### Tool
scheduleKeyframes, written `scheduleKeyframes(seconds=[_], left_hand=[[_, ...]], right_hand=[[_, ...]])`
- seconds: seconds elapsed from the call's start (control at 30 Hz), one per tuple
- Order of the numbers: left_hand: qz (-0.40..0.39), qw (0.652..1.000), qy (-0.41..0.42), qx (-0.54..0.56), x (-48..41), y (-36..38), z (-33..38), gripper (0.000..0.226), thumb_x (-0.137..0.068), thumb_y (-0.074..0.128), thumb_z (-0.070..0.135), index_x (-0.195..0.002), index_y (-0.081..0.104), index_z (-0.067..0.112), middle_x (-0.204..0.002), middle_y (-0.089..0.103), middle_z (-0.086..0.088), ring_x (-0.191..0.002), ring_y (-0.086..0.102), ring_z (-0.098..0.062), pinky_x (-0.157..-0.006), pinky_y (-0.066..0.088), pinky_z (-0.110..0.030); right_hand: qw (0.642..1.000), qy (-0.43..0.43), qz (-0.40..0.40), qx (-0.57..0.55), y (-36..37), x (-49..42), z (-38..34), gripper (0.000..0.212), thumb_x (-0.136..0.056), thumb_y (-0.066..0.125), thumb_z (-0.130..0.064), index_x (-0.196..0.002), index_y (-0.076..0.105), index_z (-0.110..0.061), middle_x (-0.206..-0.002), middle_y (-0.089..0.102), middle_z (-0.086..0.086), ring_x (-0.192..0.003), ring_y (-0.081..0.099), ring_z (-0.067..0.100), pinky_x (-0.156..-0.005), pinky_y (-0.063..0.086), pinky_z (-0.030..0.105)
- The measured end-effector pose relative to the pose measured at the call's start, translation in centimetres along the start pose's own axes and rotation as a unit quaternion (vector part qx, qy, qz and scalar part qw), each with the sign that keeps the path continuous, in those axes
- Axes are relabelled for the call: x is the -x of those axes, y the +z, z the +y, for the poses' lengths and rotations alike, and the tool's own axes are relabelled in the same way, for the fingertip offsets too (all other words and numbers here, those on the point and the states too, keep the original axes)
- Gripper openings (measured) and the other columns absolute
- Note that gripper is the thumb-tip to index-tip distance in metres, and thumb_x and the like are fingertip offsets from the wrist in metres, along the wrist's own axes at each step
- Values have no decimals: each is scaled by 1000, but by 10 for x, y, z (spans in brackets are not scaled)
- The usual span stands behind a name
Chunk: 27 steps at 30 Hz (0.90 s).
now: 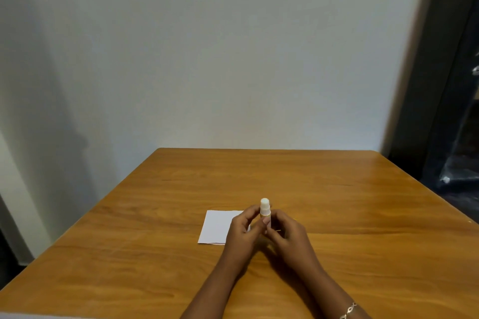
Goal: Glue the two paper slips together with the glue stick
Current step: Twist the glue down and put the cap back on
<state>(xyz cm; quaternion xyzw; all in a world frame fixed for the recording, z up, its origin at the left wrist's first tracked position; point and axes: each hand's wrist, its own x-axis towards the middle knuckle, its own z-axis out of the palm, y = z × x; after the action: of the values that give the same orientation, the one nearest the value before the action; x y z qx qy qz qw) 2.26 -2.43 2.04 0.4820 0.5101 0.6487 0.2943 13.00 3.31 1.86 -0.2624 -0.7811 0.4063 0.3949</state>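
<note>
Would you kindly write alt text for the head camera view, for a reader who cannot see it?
The left hand and the right hand hold a white-topped glue stick upright above a wooden table. White paper lies flat on the table, partly hidden by the left hand. A bracelet circles the right wrist.

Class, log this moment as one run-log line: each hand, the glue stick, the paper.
left hand: grips upright white-topped yellow glue stick | right hand: grips its lower part | white paper rectangle: flat on brown wooden table
</note>
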Motion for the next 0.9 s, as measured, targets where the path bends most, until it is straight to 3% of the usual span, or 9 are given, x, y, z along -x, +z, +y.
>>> scheduleKeyframes(seconds=[0.13, 0.27, 0.33, 0.43, 0.57, 0.63, 0.7, 0.8, 0.9], left_hand=[[23, 998, -14, 53, -4, -2, -1, 20, -89, 53, 6, -104, 66, 12, -102, 73, 0, -96, 67, -14, -73, 53, -20], [27, 997, -11, 68, -4, -4, 0, 21, -89, 50, 4, -103, 64, 10, -98, 74, 5, -97, 67, -10, -74, 52, -18], [24, 997, -15, 73, -4, -4, 0, 21, -89, 50, 2, -101, 64, 10, -96, 75, 6, -94, 67, -9, -72, 52, -17], [28, 996, -19, 84, -5, -5, -3, 19, -86, 53, 1, -96, 66, 11, -90, 76, 3, -88, 69, -11, -70, 53, -19], [38, 994, -19, 104, -3, -6, -3, 17, -79, 60, 2, -93, 66, 8, -86, 76, -2, -84, 70, -17, -68, 56, -23], [39, 994, -14, 98, -3, -6, -3, 18, -80, 59, -1, -93, 66, 10, -84, 76, 1, -82, 70, -13, -67, 55, -20], [37, 995, -14, 95, -3, -5, -1, 22, -84, 55, -4, -93, 66, 12, -81, 76, 5, -81, 70, -9, -66, 54, -16], [34, 994, -21, 105, -3, -4, 0, 22, -87, 51, -4, -98, 64, 9, -84, 76, 4, -86, 70, -10, -67, 53, -17], [32, 994, -23, 100, -2, -4, -2, 20, -86, 53, -1, -98, 65, 9, -87, 76, 1, -89, 70, -15, -70, 54, -20]], right_hand=[[998, 29, -60, -10, -3, 0, 6, 29, -78, 62, 0, -92, 65, -25, -85, 71, -13, -83, 64, -1, -72, 46, 11], [996, 45, -79, 6, -2, -3, 12, 22, -83, 57, -3, -98, 66, -16, -98, 70, 2, -87, 63, 7, -76, 49, 19], [995, 45, -81, 21, -1, -4, 12, 18, -83, 58, -5, -92, 65, -19, -95, 69, 4, -86, 62, 12, -77, 50, 25], [995, 39, -81, 40, 0, -5, 12, 24, -80, 63, -8, -76, 56, -31, -79, 63, -7, -73, 57, 6, -65, 43, 13], [998, 47, -30, 43, 3, -4, 13, 26, -69, 74, -14, -69, 50, -21, -65, 56, -7, -55, 45, 4, -53, 36, 17], [998, 48, -32, 24, 3, -4, 12, 23, -71, 73, -14, -83, 56, -23, -71, 58, -9, -58, 49, 1, -56, 38, 15], [997, 46, -68, 11, 2, -3, 10, 36, -78, 67, -12, -107, 54, -29, -87, 60, -15, -74, 55, -5, -66, 44, 12], [994, 45, -94, 28, -2, -5, 11, 22, -83, 61, -13, -88, 57, -34, -93, 61, -5, -91, 59, 18, -82, 48, 33], [994, 60, -86, 36, -2, -4, 12, 16, -77, 67, -16, -77, 58, -29, -88, 64, 3, -85, 60, 22, -78, 48, 39]])
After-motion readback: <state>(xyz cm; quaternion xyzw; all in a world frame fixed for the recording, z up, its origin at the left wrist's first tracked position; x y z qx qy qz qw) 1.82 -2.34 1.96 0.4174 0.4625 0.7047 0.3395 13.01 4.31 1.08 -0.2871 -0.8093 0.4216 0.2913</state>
